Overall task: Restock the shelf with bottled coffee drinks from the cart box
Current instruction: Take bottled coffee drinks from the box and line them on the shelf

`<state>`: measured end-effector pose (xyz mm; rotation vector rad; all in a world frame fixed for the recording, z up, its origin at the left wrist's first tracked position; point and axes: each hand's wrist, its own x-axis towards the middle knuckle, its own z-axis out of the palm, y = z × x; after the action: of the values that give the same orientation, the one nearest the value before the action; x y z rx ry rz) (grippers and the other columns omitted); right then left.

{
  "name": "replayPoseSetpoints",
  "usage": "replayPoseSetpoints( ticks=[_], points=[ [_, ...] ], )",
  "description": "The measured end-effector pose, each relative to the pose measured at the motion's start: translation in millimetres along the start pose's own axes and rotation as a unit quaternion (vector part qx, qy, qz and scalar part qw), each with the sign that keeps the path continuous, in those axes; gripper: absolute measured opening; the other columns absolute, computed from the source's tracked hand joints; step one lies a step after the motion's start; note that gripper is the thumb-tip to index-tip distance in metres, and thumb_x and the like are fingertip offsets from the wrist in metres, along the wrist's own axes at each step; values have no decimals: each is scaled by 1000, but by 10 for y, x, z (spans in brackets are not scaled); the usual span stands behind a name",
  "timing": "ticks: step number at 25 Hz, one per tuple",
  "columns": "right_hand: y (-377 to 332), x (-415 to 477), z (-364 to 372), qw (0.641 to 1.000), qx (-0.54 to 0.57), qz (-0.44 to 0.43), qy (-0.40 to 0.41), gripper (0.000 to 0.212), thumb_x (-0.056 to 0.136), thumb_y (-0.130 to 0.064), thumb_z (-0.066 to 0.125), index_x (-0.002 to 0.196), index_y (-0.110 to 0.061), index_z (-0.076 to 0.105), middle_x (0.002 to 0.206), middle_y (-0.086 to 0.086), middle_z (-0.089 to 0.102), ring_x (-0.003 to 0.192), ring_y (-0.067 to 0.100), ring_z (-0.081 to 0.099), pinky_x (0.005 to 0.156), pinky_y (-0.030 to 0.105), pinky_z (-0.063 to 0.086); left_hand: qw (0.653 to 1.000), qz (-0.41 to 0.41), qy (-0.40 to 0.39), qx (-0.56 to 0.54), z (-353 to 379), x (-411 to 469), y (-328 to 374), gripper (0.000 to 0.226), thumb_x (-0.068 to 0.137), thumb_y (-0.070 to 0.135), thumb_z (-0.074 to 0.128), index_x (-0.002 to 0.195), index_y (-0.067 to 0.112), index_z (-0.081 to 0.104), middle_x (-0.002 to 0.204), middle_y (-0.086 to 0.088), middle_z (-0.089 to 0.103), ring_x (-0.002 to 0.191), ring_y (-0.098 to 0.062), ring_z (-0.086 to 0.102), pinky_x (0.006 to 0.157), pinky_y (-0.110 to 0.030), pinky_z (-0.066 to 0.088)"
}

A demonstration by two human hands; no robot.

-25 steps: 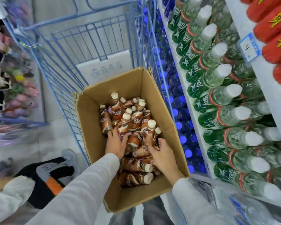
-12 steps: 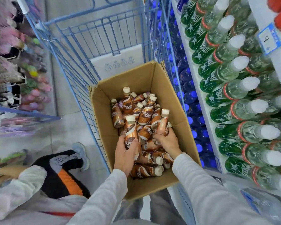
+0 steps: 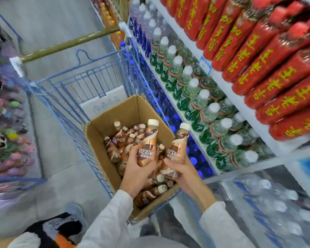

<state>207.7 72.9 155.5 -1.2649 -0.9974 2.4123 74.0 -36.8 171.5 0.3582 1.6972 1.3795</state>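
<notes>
1. Two white sleeves reach forward from the bottom edge, one on each of my arms.
2. My left hand (image 3: 139, 170) is wrapped around one Nescafé bottle (image 3: 147, 145), held upright above the cardboard box (image 3: 98, 140).
3. My right hand (image 3: 182, 170) is closed around a second coffee bottle (image 3: 177, 148), tilted toward the shelf, just beside the first.
4. More coffee bottles (image 3: 118, 140) lie heaped in the box, which sits in the blue wire cart (image 3: 75, 83).
5. Right of the cart, green-labelled bottles (image 3: 191, 90) with white caps line a shelf (image 3: 227, 93), and red bottles (image 3: 268, 68) lie above it.
</notes>
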Motion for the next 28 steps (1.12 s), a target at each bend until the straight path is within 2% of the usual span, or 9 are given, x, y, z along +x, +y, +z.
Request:
replayPoseSetpoints(
  ticks=[3,6,8,11,15,19,23,25,28],
  points=[
    [-158,-408,-81,998,10,-52,35,73,57,-8,87,124,3,61,101,17,76,88,31,74,76,39,60,997,44,-57,3,310,-223,223,54,73,17,75,118,36,53,91,24,71,80,2,67,80,-27,57],
    [-400,-881,-243,989,37,-122,81,92,48,-9,90,131,-3,52,102,16,74,87,31,73,78,45,60,992,56,-107,-36,618,-406,475,51,73,19,77,118,33,58,95,5,75,87,-17,69,84,-45,57],
    [-533,-1203,-380,978,60,-176,96,80,57,-5,81,131,-12,51,105,16,73,88,29,74,71,41,60,987,81,-139,-22,859,-491,614,43,82,15,76,117,33,58,103,-4,74,90,-19,70,82,-43,59],
    [-740,-1688,-605,956,82,-250,131,67,66,-10,77,129,-18,54,117,12,73,103,29,72,82,46,60,974,116,-192,-6,1296,-645,860,40,89,12,70,124,27,57,110,-5,71,91,-12,71,76,-29,60],
    [-978,-2253,-980,921,87,-335,180,54,72,-13,75,123,-16,61,115,10,74,103,27,72,83,39,60,954,159,-255,12,1940,-895,1071,61,82,25,80,137,25,52,117,-1,69,98,-13,70,77,-31,60],
    [-1145,-2799,-1450,901,90,-362,220,48,79,-15,77,125,-14,63,116,12,74,103,29,72,88,44,58,925,204,-319,21,2586,-1254,1216,51,83,19,81,128,27,58,103,10,75,94,-10,72,75,-26,58],
    [-1266,-3253,-1936,869,49,-405,281,50,69,-40,85,114,-22,72,115,12,74,106,32,71,100,52,52,899,240,-367,16,3215,-1586,1308,49,82,15,80,127,24,62,108,4,76,100,-14,73,77,-23,56],
    [-1384,-3517,-2160,852,21,-426,303,48,69,-45,85,111,-27,71,114,11,74,107,33,70,97,50,53,886,266,-380,16,3560,-1715,1387,55,78,19,84,128,24,62,113,0,75,104,-17,72,83,-27,57],
    [-1595,-3891,-2464,830,-7,-461,314,32,80,-34,78,111,-29,70,108,4,76,100,23,72,84,35,56,866,308,-393,23,4078,-1885,1559,56,77,20,83,129,24,61,115,-1,74,106,-16,71,86,-26,56]
  ],
)
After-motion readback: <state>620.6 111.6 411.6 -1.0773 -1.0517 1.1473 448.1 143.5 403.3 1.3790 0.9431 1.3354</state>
